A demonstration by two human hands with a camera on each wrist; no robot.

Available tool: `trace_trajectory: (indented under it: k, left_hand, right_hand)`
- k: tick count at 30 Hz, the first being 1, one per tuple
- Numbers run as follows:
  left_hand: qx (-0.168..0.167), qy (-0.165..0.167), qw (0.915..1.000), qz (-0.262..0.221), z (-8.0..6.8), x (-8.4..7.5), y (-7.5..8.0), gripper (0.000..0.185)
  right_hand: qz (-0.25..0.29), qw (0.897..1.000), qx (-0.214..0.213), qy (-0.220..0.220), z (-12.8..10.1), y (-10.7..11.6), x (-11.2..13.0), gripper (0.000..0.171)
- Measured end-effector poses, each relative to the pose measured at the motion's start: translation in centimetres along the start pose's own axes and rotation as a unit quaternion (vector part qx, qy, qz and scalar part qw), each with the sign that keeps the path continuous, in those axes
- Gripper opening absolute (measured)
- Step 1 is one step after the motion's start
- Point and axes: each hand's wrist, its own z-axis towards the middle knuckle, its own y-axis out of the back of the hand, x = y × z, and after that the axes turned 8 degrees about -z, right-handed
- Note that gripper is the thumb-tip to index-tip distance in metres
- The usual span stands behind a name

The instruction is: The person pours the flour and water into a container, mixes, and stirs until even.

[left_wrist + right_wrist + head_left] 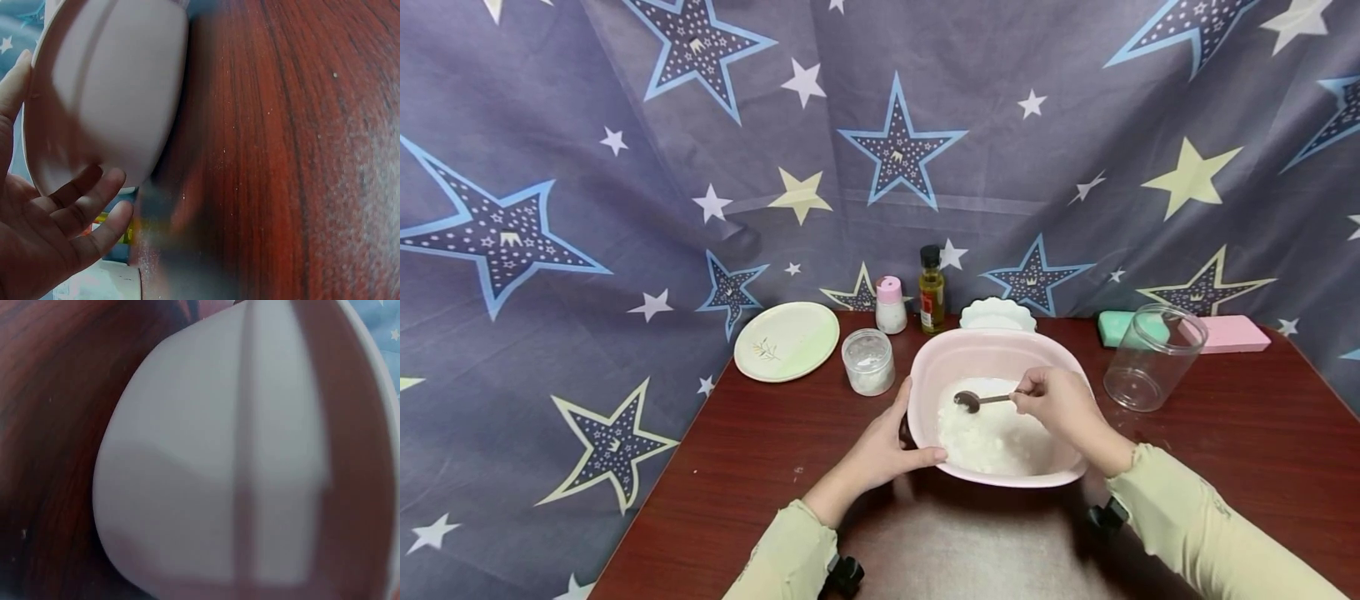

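Observation:
A pink plastic basin holds white powder with small lumps in it. My left hand holds the basin by its near left side, the thumb at the rim and the other fingers against the outer wall. In the left wrist view those fingers touch the basin's side. Over the basin, my right hand pinches the handle of a small dark spoon. The spoon's bowl points left, at the powder. The basin's outer wall fills the right wrist view, where the right hand's fingers are hidden.
Left of the basin are a clear jar of white contents and a cream plate. Behind stand a pink-capped shaker, an oil bottle and a white scalloped dish. Rightward: a clear container, green block and pink block.

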Motion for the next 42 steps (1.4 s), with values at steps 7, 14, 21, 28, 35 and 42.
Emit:
trace_trajectory:
  k: [7,14,21,28,35,42]
  left_hand:
    - [0.003,-0.002,1.0,-0.008,0.1,0.0,0.0,0.111]
    - [0.002,0.004,0.9999,-0.015,0.0,0.0,0.0,0.111]
    - [-0.001,0.002,1.0,-0.009,0.0,-0.1,0.0,0.111]
    - [-0.002,0.008,1.0,0.0,0.0,0.0,0.0,0.111]
    - [-0.004,0.011,0.9999,-0.002,-0.1,0.1,0.0,0.111]
    - [-0.003,0.014,0.9999,-0.006,-0.1,0.0,-0.1,0.111]
  right_hand:
    - [-0.048,0.998,-0.027,-0.009,0.2,1.0,-1.2,0.018]
    - [-0.066,0.997,-0.026,-0.019,-0.1,2.4,-2.2,0.016]
    - [-0.079,0.997,-0.01,-0.024,-0.9,4.2,-2.9,0.016]
    - [-0.09,0.995,0.022,-0.021,-2.0,5.8,-3.1,0.015]
    - [-0.086,0.995,0.057,-0.008,-2.7,6.8,-3.2,0.016]
    - [-0.034,0.995,0.097,0.008,-3.3,7.3,-3.7,0.017]
